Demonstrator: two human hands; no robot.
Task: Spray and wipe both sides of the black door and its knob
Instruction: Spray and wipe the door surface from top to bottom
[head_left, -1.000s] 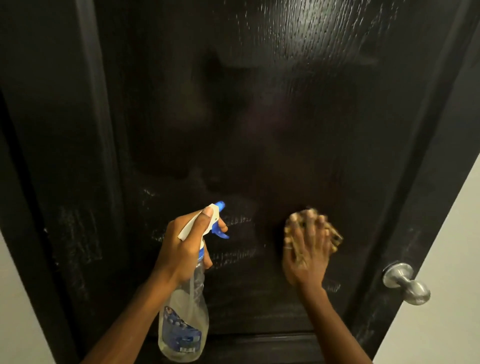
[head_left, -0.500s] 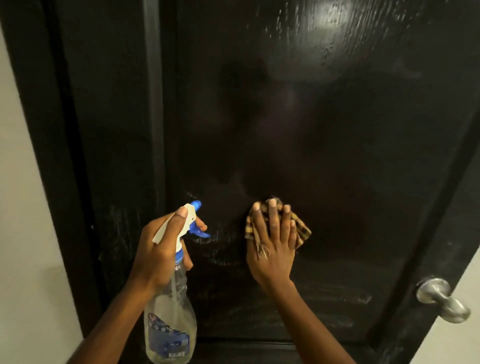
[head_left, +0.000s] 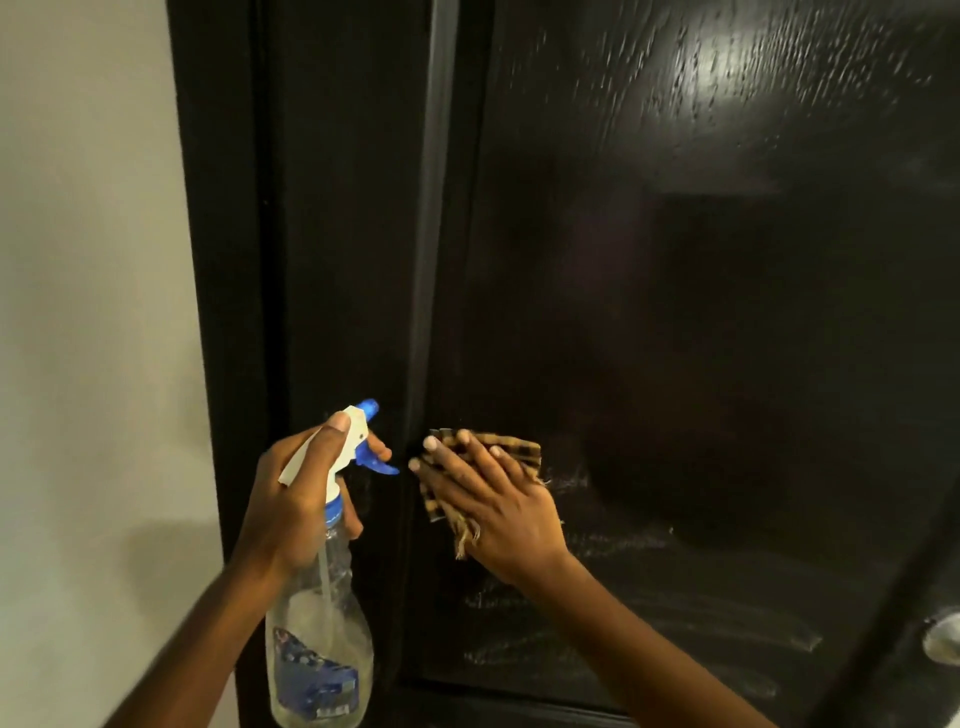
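The black door (head_left: 675, 312) fills most of the view, glossy, with wet smears low on its panel. My right hand (head_left: 493, 504) presses a brown-and-cream checked cloth (head_left: 514, 452) flat against the panel's left edge, fingers straight. My left hand (head_left: 296, 499) grips the neck of a clear spray bottle (head_left: 319, 644) with a white and blue trigger head, a finger on the trigger, nozzle facing the door. The silver knob (head_left: 943, 642) shows only partly at the right edge.
A pale wall (head_left: 93, 312) runs down the left side beside the black door frame (head_left: 228, 260). A raised vertical moulding (head_left: 431, 234) separates the door's stile from its panel.
My right hand has slid the cloth leftward across the panel to its left edge. The view has swung left, pushing the knob nearly out of sight. The bottle stays held.
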